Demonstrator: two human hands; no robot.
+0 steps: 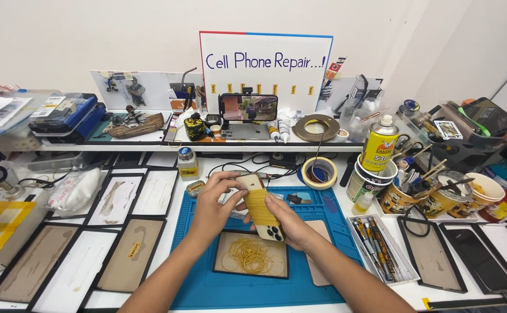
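Observation:
Both my hands hold a gold smartphone [260,207] back side up over a blue work mat [207,284]. Yellow rubber bands are wound around the phone's middle. My left hand [214,204] grips its upper end from the left. My right hand [290,226] supports its lower end, where the camera lenses show. Just below the phone lies a small black tray [221,270] with a loose heap of yellow rubber bands [250,256].
Several black-framed phone panels [131,246] lie left of the mat, more dark panels [479,255] at right. A tray of screwdrivers [381,246], cups of tools [433,191], a yellow spray can [379,143], tape rolls [319,172] and a raised shelf [149,146] with a propped phone [249,108] stand behind.

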